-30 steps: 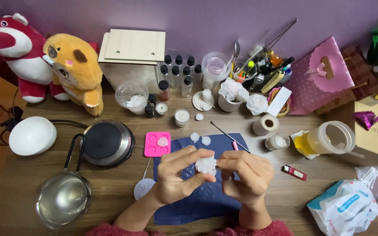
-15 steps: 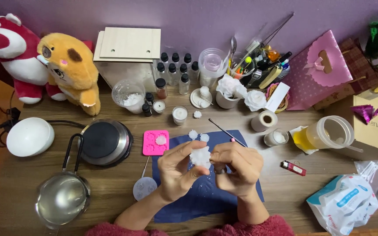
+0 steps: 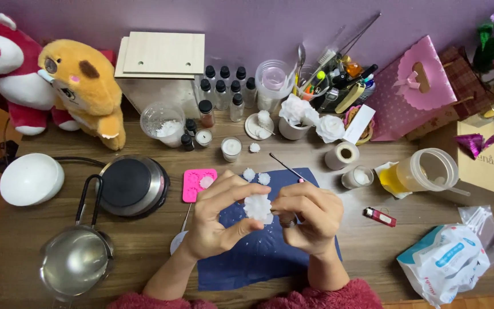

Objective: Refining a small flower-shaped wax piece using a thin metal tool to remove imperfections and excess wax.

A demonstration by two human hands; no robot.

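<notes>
Pinching a white wax flower between our left hand and right hand, both clamped on it, we hover over the blue mat, right of the pink mould.

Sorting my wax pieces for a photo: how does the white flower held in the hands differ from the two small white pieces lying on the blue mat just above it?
The held flower is clearly larger than the two small pieces. It is pinched above the blue mat between the left hand and right hand, while the small pieces lie loose on the mat, side by side. All are white and look waxy.
</notes>
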